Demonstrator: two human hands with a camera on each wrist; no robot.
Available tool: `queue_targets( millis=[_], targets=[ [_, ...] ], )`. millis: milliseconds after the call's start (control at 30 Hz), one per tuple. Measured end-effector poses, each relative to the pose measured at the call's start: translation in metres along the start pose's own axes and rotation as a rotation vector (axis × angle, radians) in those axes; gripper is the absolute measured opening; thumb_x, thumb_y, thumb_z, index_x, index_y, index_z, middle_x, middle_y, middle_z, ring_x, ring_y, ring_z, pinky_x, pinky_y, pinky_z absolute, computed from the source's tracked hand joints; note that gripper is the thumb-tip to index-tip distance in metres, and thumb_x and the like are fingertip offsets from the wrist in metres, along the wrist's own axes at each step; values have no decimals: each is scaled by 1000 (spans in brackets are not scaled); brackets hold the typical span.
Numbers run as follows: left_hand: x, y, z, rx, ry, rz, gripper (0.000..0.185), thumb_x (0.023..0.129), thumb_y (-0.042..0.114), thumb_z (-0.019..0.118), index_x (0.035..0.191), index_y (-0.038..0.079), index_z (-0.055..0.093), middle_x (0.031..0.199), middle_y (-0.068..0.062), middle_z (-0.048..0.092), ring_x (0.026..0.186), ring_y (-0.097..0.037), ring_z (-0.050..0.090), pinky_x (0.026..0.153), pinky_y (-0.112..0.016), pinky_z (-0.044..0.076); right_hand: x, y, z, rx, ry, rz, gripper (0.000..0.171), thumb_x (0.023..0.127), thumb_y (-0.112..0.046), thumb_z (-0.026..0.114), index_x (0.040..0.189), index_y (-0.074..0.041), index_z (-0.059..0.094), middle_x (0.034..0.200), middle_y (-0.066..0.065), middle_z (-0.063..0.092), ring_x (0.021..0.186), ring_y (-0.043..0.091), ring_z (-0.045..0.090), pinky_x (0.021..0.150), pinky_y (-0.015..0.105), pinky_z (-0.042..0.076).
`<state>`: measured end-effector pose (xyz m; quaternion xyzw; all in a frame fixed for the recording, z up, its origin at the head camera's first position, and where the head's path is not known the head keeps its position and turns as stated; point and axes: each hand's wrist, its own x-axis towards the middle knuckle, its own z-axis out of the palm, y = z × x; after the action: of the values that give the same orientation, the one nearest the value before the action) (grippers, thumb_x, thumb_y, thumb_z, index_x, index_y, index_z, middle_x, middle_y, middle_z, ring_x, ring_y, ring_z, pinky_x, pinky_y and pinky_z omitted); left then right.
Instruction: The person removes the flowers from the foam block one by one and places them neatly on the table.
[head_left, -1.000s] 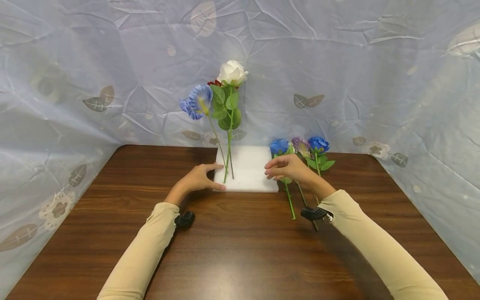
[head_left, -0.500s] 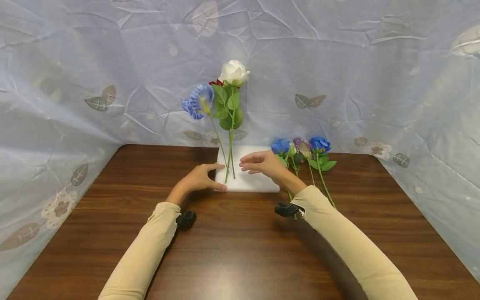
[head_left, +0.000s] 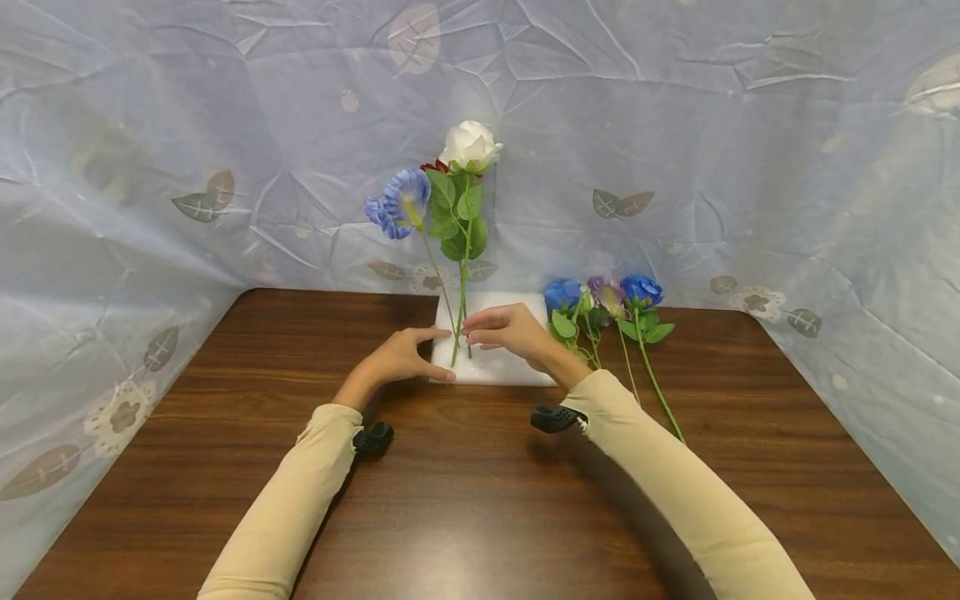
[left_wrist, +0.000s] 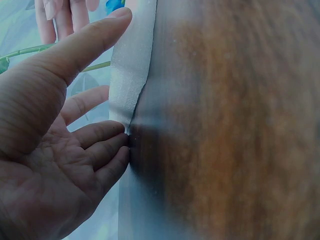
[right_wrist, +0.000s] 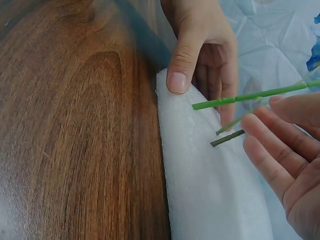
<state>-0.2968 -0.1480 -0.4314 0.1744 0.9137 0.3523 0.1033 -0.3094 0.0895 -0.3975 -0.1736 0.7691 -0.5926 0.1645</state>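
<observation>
A: What does the head view show?

B: A person in beige sleeves works at a wood-grain table. The left hand sits at the left end of a white foam block, thumb and fingers spread, the thumb along its front edge. The right hand reaches over the foam from the other side, fingertips beside the stems.

A: And the flowers?

B: A white rose, a ruffled blue flower and a partly hidden red flower rise from the left part of the foam, the blue one leaning left. Right of it, two blue blooms, a purple flower and a pale bud lie on the table, near a leaf-patterned cloth.

A: From the left wrist?

B: The left palm faces the lens, thumb stretched well apart from the fingers, fingertips at the foam's edge. The right hand's fingers appear beyond, at upper left.

A: The right wrist?

B: The left thumb rests on the foam near its corner, close to a bright green stem. Two thinner stems meet the foam alongside, one dark. The right thumb and fingers are spread; fingertips overlap the dark stem, though whether they touch it, I cannot tell.
</observation>
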Motion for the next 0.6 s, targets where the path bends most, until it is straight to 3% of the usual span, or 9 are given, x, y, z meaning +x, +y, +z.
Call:
queue_targets(
  millis=[600],
  targets=[
    [-1,1,1,-1,-5,19,82,77,41,90,148,19,56,157,-19,46,147,-39,40,121,-56,36,9,1,15,-41,15,-11,34,92,0,72,125,9,68,120,27,71,108,34,73,94,44,60]
  ],
)
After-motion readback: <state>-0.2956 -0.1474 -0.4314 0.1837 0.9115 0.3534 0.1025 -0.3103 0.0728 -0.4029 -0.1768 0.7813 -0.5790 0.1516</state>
